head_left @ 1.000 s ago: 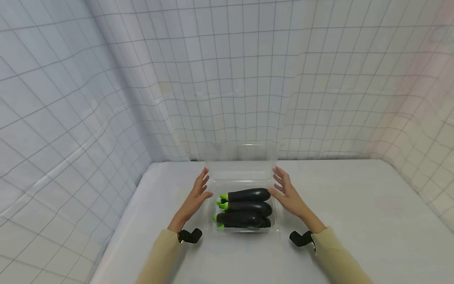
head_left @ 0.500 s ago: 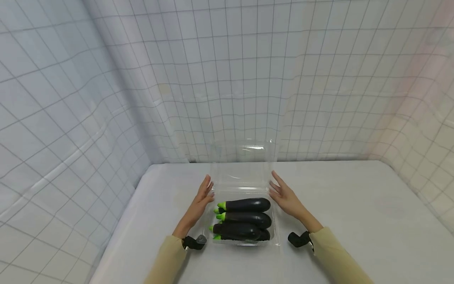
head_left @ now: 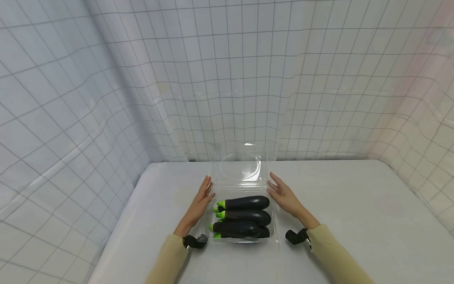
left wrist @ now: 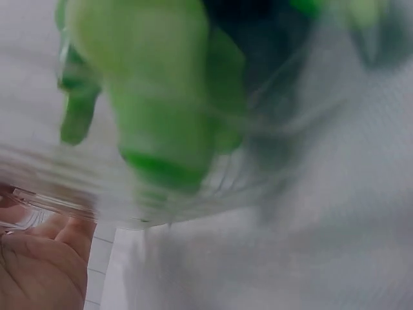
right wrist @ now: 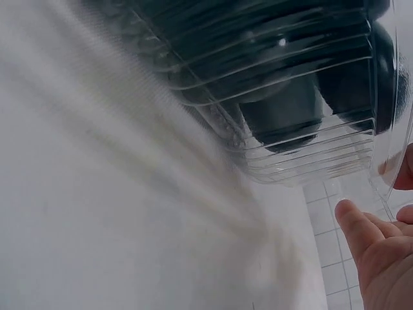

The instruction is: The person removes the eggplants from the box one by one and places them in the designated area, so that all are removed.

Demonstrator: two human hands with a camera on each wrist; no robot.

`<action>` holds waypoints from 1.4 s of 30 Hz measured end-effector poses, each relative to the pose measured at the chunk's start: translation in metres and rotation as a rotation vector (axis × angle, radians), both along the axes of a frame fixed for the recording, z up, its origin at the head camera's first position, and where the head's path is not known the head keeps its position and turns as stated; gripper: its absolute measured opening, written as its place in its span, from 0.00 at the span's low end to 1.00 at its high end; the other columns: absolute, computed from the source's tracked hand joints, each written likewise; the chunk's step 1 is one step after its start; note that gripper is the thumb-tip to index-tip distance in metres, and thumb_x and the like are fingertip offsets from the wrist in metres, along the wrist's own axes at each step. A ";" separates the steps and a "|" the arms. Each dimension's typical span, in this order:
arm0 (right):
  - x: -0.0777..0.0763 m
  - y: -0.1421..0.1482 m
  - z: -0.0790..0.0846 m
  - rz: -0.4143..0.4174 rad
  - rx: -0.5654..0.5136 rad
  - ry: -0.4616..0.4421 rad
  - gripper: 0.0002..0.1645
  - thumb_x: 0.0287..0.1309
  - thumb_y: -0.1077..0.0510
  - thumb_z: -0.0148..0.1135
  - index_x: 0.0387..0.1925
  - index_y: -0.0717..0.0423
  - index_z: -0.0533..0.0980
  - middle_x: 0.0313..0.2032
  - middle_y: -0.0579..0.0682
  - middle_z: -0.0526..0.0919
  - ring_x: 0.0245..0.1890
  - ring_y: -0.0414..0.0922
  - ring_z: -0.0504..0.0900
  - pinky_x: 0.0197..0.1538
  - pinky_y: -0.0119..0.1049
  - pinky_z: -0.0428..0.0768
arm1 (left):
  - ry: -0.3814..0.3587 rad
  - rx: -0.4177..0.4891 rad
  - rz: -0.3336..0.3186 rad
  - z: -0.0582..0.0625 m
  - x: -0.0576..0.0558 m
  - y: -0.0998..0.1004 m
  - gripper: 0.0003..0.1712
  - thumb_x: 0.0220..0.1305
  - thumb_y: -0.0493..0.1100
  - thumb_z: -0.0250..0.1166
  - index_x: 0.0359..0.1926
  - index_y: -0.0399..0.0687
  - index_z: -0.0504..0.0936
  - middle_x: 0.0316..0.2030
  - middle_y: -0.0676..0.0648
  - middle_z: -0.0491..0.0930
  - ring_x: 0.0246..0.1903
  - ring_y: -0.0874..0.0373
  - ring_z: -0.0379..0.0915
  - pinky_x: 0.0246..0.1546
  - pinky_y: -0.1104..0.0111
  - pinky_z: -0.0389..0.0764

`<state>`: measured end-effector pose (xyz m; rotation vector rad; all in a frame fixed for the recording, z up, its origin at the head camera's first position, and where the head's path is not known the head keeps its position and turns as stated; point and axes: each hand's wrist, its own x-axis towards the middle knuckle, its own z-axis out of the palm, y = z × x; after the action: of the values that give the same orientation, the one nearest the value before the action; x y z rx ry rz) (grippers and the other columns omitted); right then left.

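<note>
A clear plastic clamshell container (head_left: 274, 232) stands on the table with its transparent lid (head_left: 230, 165) raised at the back. Several dark eggplants (head_left: 246, 217) with green stems lie stacked in its base. My left hand (head_left: 197, 205) is at the container's left side near the hinge, fingers fairly straight. On the opposite side, my right hand (head_left: 288, 200) has its fingers extended close to the back right corner. In the left wrist view, blurred green stems (left wrist: 155, 97) show through the plastic, with the palm low at left. Whether the fingertips press the plastic cannot be told exactly.
A white cloth covers the table (head_left: 337, 201). White grid-patterned curtains (head_left: 227, 79) hang behind it and at both sides. Black wrist cameras (head_left: 297, 236) sit on both wrists, beside the container's front corners.
The container with the eggplants has shifted a little toward me. Both hands have come closer to its sides. Reflections on the raised lid differ, and its angle seems changed.
</note>
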<state>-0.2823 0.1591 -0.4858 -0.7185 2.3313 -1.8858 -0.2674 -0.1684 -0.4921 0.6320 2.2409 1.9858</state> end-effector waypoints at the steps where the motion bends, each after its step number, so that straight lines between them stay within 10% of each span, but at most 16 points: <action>1: -0.001 0.000 -0.001 -0.007 0.008 -0.007 0.39 0.68 0.66 0.50 0.72 0.67 0.42 0.71 0.63 0.42 0.67 0.58 0.54 0.59 0.40 0.63 | -0.013 0.007 0.005 0.000 0.000 0.000 0.37 0.73 0.28 0.40 0.74 0.49 0.34 0.73 0.43 0.28 0.71 0.48 0.34 0.63 0.53 0.53; 22: -0.006 -0.003 0.000 -0.087 0.147 -0.083 0.34 0.69 0.64 0.48 0.70 0.68 0.49 0.66 0.68 0.57 0.64 0.59 0.60 0.59 0.50 0.64 | -0.110 -0.017 0.087 -0.003 -0.013 0.004 0.35 0.73 0.33 0.44 0.74 0.41 0.37 0.73 0.42 0.33 0.70 0.49 0.38 0.64 0.51 0.48; 42: 0.000 -0.013 -0.011 -0.208 0.277 0.045 0.31 0.72 0.59 0.43 0.70 0.68 0.51 0.65 0.67 0.60 0.60 0.61 0.67 0.59 0.52 0.65 | -0.141 0.015 0.173 0.013 0.005 0.001 0.32 0.75 0.36 0.44 0.72 0.32 0.42 0.71 0.33 0.41 0.67 0.37 0.44 0.62 0.47 0.52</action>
<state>-0.2824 0.1457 -0.4964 -0.5119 2.7145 -1.5774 -0.2620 -0.1669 -0.4792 0.2975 2.2669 2.0534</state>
